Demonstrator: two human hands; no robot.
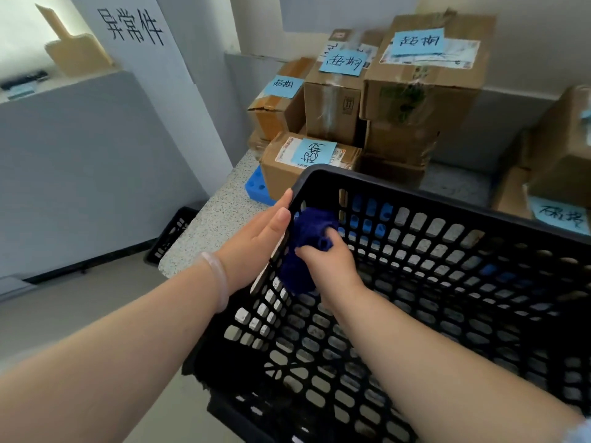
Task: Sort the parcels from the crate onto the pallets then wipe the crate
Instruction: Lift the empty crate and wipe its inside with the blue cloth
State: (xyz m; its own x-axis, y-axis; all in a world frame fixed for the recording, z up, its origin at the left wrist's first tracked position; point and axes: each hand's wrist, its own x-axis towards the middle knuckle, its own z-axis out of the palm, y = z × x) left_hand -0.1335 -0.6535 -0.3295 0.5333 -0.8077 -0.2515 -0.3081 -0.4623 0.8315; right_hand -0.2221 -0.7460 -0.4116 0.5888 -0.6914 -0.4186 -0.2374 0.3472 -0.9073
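Crate (415, 195) is right in front of me and seems tipped; I can see the ground through its mesh floor. No parcels visible inside, so I judge sorting is done and this is the wipe. Cloth (307, 241), dark blue and bunched, sits against the inner face of the crate's left wall, toward the far-left corner. Right hand (331, 262) is inside the crate, fingers curled tight round the cloth, pushing it onto that wall. Left hand (256, 241) is outside on the same wall, fingers straight and flat just under the rim, gripping nothing; it braces opposite the cloth. Key geometry: the left wall runs near–far and the cloth is at its far end, so the rest of that wall lies toward me from the right hand. The floor and the long far wall run off to the right. Right hand is nearer to all of it; left only backs the wall. Probable next stroke: drag near along the wall. Risk: mesh snags the cloth. Far behind: boxes (332, 107) with blue labels, stacked on a blue pallet (256, 185). Spare crate (172, 233) on the floor, left.
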